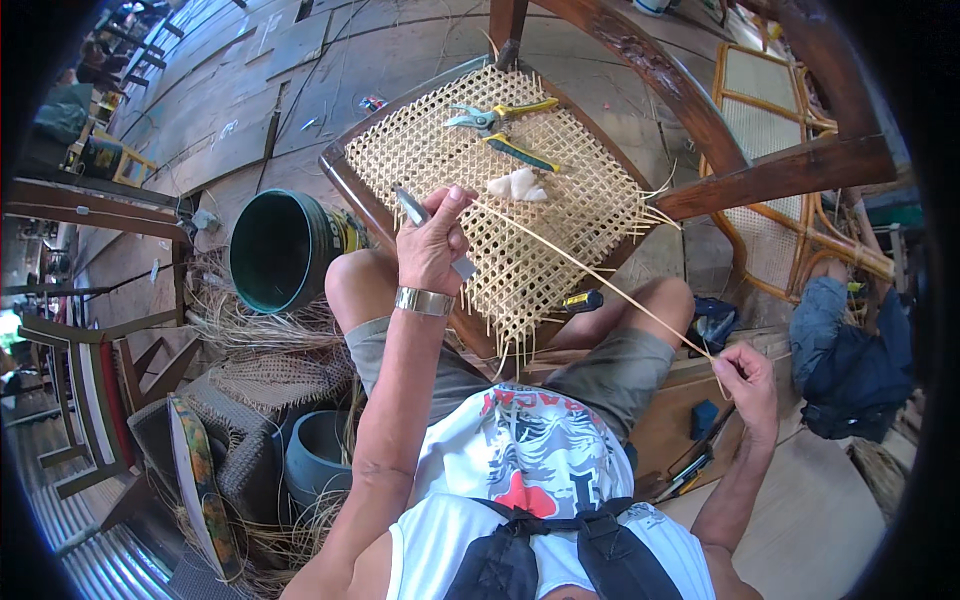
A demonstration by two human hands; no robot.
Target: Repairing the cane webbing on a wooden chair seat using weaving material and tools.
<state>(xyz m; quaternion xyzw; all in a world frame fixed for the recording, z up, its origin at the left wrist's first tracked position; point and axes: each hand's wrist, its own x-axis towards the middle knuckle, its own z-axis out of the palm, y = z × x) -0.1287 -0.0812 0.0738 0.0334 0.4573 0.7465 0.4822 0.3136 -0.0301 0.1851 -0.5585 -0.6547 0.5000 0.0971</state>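
My left hand [432, 245] is closed above the left part of a woven cane seat [400, 140]. It grips a flat metal blade-like tool [410, 206], whose ends stick out on both sides of the fist. Between its thumb and finger it also pinches one end of a long, pale cane strand [570, 255]. The strand runs taut down to my right hand [748, 388], which pinches the other end beyond my right knee. On the seat lie opened pruning shears [500, 125] with yellow-and-green handles and a crumpled white lump [517, 185]. Loose cane ends fringe the seat's edges.
The chair's dark wooden frame [780, 175] rises at the far right. A dark green bucket [275, 252] stands left of my knee, near a grey-blue pot [318, 455] and heaped cane scraps [270, 330]. Right lies a rattan-framed panel [765, 125]; a yellow-black tool [583, 301] sits between my legs.
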